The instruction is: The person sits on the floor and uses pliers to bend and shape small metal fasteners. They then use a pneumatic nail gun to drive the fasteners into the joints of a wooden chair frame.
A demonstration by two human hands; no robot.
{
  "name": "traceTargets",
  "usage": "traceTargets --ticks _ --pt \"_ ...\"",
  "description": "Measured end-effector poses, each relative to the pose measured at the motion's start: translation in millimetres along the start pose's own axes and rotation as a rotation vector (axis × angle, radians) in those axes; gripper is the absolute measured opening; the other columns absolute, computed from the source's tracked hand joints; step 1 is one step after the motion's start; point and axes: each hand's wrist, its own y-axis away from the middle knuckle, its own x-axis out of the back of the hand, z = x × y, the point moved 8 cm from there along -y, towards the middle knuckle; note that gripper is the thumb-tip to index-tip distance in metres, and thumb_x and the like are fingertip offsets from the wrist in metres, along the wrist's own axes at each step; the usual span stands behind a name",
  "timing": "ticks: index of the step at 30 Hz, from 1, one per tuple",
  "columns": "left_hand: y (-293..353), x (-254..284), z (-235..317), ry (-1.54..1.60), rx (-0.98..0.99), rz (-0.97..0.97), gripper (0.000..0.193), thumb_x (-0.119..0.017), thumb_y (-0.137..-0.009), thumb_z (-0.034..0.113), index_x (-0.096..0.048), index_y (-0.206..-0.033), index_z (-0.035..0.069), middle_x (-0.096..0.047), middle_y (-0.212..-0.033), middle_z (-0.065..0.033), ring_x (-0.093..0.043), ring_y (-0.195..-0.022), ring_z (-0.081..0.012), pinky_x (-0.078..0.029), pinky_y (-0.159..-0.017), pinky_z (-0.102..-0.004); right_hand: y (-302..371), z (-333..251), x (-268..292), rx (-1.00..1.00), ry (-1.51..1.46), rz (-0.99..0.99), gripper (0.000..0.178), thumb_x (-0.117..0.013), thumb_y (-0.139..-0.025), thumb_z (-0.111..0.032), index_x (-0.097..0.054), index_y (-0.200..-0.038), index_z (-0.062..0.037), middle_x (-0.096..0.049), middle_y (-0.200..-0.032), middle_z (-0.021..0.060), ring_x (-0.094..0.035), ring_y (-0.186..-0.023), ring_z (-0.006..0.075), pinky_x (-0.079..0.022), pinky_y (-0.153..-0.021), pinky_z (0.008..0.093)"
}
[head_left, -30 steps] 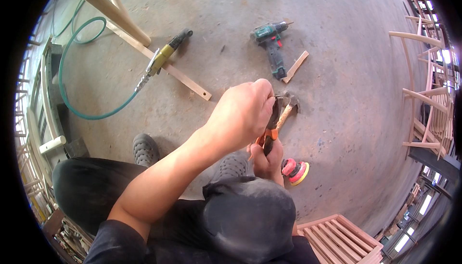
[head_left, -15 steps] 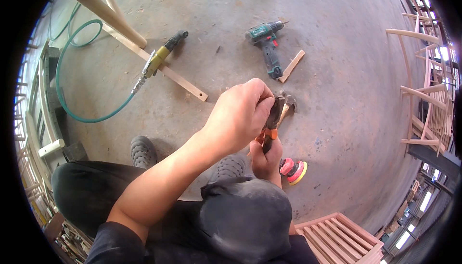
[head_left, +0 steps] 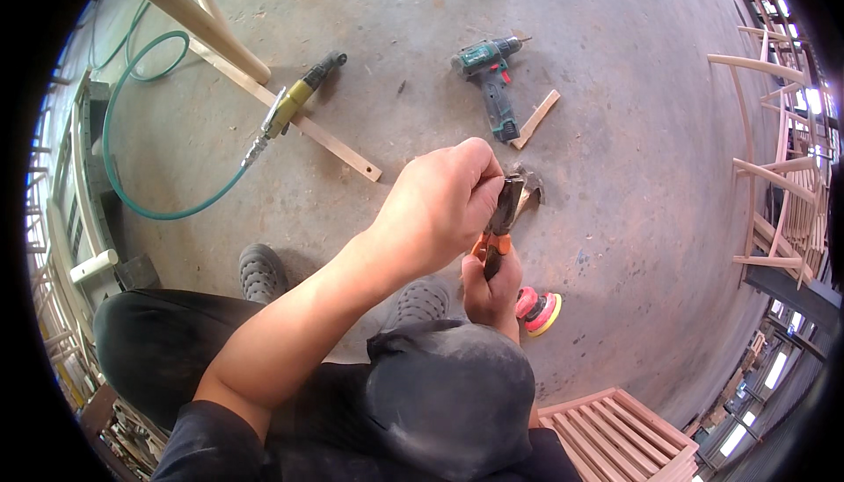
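Note:
My right hand (head_left: 494, 293) is closed around the orange-and-black handles of a pair of pliers (head_left: 497, 243), whose dark jaws point away from me. My left hand (head_left: 444, 205) is pinched shut right beside the jaws; whatever its fingers grip is too small or hidden to make out. Just beyond the pliers lies what looks like a claw hammer (head_left: 533, 185), its metal head showing and its handle partly covered by the pliers and my hands.
A green cordless drill (head_left: 486, 77) lies ahead beside a short wood strip (head_left: 536, 120). To the left, a yellow air ratchet (head_left: 294, 104) with a green hose (head_left: 163, 216) rests across a long wooden slat (head_left: 338, 149). A pink sander (head_left: 538, 310) and slatted wooden frame (head_left: 615, 434) are at right.
The handles of the pliers look spread slightly wider, and my right hand has shifted a little toward me. My left hand stays nearly in place by the jaws.

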Motion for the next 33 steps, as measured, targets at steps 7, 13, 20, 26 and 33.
traceTargets --ticks 7,13,20,26,33 --pt "1.0 0.0 1.8 -0.020 -0.002 -0.005 0.011 -0.070 -0.097 0.010 -0.066 -0.095 0.000 -0.070 -0.080 -0.0176 -0.071 -0.074 -0.0357 -0.053 -0.065 -0.0407 -1.0 -2.6 0.4 0.020 0.076 0.024 0.030 -0.056 -0.088 0.003 -0.064 -0.116 0.0004 -0.069 -0.102 0.0151 -0.069 -0.093 0.0304 -0.055 -0.085 0.0394" --pt "3.0 -2.7 -0.1 -0.003 0.022 0.000 0.014 -0.072 -0.096 0.013 -0.067 -0.097 0.000 -0.071 -0.080 -0.0172 -0.071 -0.074 -0.0344 -0.054 -0.066 -0.0413 1.7 -1.6 0.2 0.031 0.036 0.026 0.025 -0.055 -0.089 0.002 -0.063 -0.113 0.0001 -0.063 -0.094 0.0107 -0.064 -0.086 0.0251 -0.053 -0.081 0.0376" --pt "-3.5 -1.6 4.7 -0.169 0.003 -0.218 0.026 -0.080 -0.091 0.025 -0.068 -0.088 0.002 -0.069 -0.078 -0.0163 -0.069 -0.069 -0.0334 -0.053 -0.064 -0.0428 3.9 6.1 -1.5 -0.002 -0.023 -0.009 0.021 -0.055 -0.089 0.000 -0.061 -0.109 -0.0004 -0.060 -0.092 0.0105 -0.061 -0.084 0.0244 -0.051 -0.079 0.0375" --pt "-3.0 2.0 9.7 -0.260 -0.034 -0.143 0.037 -0.081 -0.088 0.033 -0.066 -0.074 0.003 -0.064 -0.068 -0.0160 -0.064 -0.066 -0.0389 -0.050 -0.060 -0.0474 5.7 11.9 -2.2 0.006 0.023 -0.018 0.027 -0.055 -0.089 0.000 -0.062 -0.115 0.0001 -0.062 -0.096 0.0135 -0.062 -0.085 0.0281 -0.052 -0.080 0.0388" --pt "2.6 -2.6 1.2 -0.297 0.051 -0.127 0.031 -0.078 -0.089 0.029 -0.071 -0.077 0.001 -0.065 -0.068 -0.0191 -0.066 -0.068 -0.0413 -0.051 -0.062 -0.0491 11.0 23.7 -6.4 -0.006 0.180 -0.031 0.043 -0.062 -0.091 -0.001 -0.059 -0.133 0.0049 -0.067 -0.116 0.0242 -0.068 -0.103 0.0393 -0.054 -0.090 0.0449"
